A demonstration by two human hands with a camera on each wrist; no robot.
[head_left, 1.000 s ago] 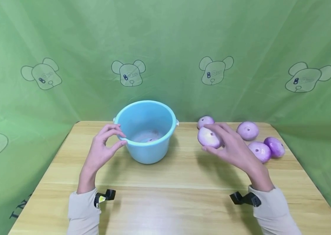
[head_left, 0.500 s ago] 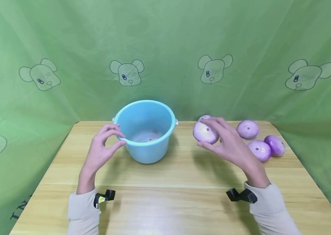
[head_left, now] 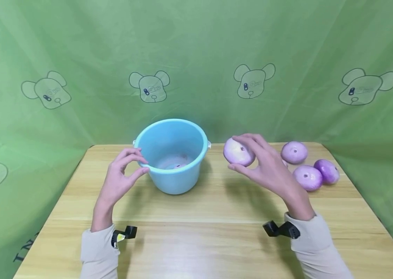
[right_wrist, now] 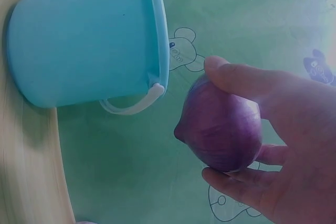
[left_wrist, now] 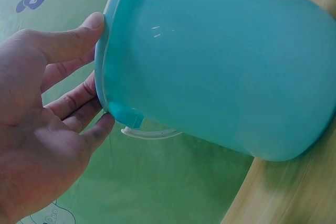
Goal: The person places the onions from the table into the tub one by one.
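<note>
A light blue bucket [head_left: 175,180] stands upright on the table, left of centre. My left hand [head_left: 119,174] pinches its near-left rim between thumb and fingers; the left wrist view shows the thumb [left_wrist: 79,38] right at the rim. Out to the right, my right hand [head_left: 266,166] holds a purple onion [head_left: 237,152] above the table, thumb on one side and fingers on the other. The right wrist view has this onion [right_wrist: 223,124] with its pointed tip toward the bucket side. Inside the bucket, a bit of another onion [head_left: 180,166] shows at the bottom.
Several more onions lie at the table's back right: one at the back [head_left: 294,152], a pair in front of it, and one mostly hidden behind my right hand. A green printed curtain [head_left: 196,46] surrounds the wooden table [head_left: 189,248]. The bucket's white handle [right_wrist: 136,103] hangs down.
My right hand has moved left and slightly up with the onion, toward the bucket, now covering most of an onion behind it. My left hand has stayed at the rim.
</note>
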